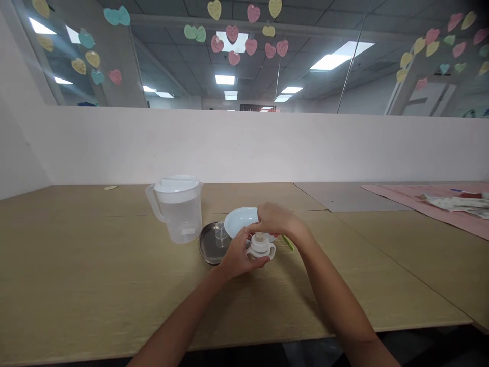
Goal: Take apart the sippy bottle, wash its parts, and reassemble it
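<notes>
Above the table, my left hand [241,256] is closed around a white two-handled cup top [260,245], which looks like that of a baby's sippy cup, with a translucent spout part in its middle. My right hand [275,220] is just above it, a little blurred, its fingers curled down close to my left thumb; what they pinch, if anything, is hidden. Behind both hands is a pale blue-white bowl [239,220], partly covered by the right hand. To the left, a small clear cup-shaped piece [220,234] stands in a round metal tray [209,250].
A translucent lidded pitcher [179,214] stands left of the tray. A thin green item [288,242] lies beside my right wrist. Far right, a pink cloth [405,196] carries a crumpled white cloth [458,204]. The white wall [244,148] bounds the table's back.
</notes>
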`<state>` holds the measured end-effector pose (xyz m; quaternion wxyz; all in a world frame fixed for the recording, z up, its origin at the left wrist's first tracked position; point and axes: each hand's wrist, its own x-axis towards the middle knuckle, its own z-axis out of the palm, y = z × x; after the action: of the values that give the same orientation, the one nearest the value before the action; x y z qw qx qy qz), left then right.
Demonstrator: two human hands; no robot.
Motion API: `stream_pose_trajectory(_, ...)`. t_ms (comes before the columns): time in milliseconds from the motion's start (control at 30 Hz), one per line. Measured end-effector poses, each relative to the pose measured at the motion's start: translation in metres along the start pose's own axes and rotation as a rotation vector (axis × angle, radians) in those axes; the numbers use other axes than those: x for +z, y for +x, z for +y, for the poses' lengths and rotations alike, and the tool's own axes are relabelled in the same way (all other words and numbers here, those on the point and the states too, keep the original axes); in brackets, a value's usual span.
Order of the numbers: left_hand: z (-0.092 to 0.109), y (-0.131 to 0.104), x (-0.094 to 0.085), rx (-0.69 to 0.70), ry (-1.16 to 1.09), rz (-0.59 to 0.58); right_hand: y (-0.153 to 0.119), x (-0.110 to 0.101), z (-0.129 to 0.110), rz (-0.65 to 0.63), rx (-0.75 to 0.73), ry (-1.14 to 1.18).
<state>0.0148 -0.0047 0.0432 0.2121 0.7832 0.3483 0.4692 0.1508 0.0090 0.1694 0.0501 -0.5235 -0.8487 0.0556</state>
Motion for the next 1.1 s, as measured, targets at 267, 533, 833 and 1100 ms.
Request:
stream_pose_trajectory(267, -0.003, -0.001, 0.002, -0.046, 0.024, 0.032, -0.005, -0.001, 0.003, -0.026, -0.190, -0.043)
stream_pose_trajectory(533, 0.000, -0.001, 0.000, -0.056, 0.030, -0.025, -0.004, 0.001, 0.001, -0.044, -0.082, 0.036)
stream_pose_trajectory(833, -0.007, -0.001, 0.005, -0.091, 0.023, -0.007, 0.000, 0.005, -0.007, -0.103, -0.210, -0.112)
stream_pose_trajectory(1100, -0.004, -0.002, 0.005, -0.045, 0.054, 0.022, -0.004, 0.032, -0.006, 0.092, -0.104, -0.126)
